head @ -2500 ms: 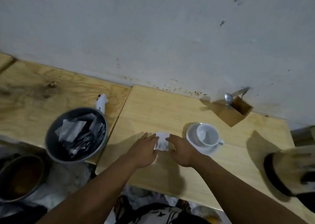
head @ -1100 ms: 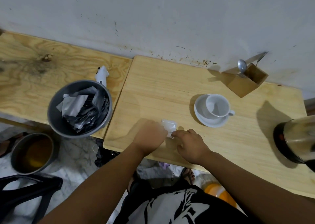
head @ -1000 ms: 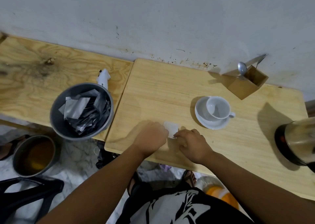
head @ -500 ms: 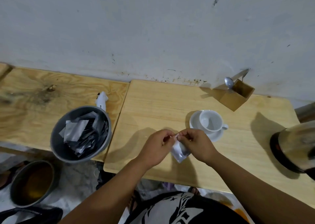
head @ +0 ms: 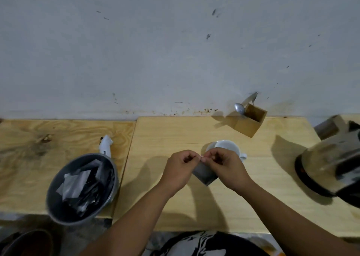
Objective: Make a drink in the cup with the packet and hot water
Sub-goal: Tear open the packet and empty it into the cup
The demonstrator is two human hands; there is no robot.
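Note:
A small silvery packet (head: pixel 204 175) hangs above the wooden table (head: pixel 175 133), pinched at its top edge between my left hand (head: pixel 180 169) and my right hand (head: pixel 224 167). Thumbs and forefingers of both hands meet at the packet's upper rim. Just behind my right hand stands a white cup (head: pixel 228 145) on a white saucer (head: pixel 210 145), partly hidden by the fingers. At the right edge sits a glass kettle (head: pixel 329 168) with a dark base.
A grey bowl (head: pixel 56 205) full of several silvery packets sits at the left, over the table's front edge. A white object (head: pixel 106 144) lies behind it. A wooden box (head: pixel 251 122) with a spoon (head: pixel 240 108) stands by the wall.
Both hands picked the packet up off the table and raised it, now pinching its top edge in front of the cup. The camera view tilted upward.

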